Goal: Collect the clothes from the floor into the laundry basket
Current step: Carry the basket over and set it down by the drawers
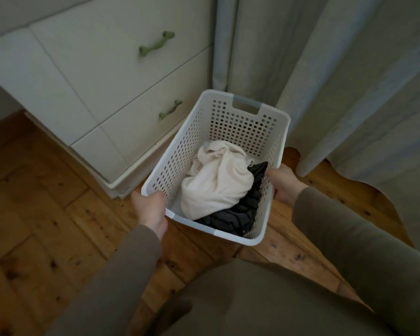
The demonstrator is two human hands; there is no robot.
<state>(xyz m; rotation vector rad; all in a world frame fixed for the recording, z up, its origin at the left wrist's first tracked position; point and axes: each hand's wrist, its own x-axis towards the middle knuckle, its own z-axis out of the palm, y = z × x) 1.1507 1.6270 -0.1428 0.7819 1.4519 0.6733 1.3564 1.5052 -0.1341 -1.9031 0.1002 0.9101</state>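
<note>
A white perforated laundry basket [238, 122] stands in the middle of the view, above a wooden floor. Inside it lie a crumpled cream garment [216, 180] and, beneath and to the right, a dark grey garment [238, 214]. My left hand [150, 209] grips the basket's near left rim, thumb over the edge. My right hand [284, 183] grips the right rim. Both arms wear olive-brown sleeves. No clothes show on the visible floor.
A white chest of drawers [102, 81] with green handles stands to the left, close to the basket. Pale curtains [337, 81] hang behind and to the right, reaching the wooden floor [34, 226].
</note>
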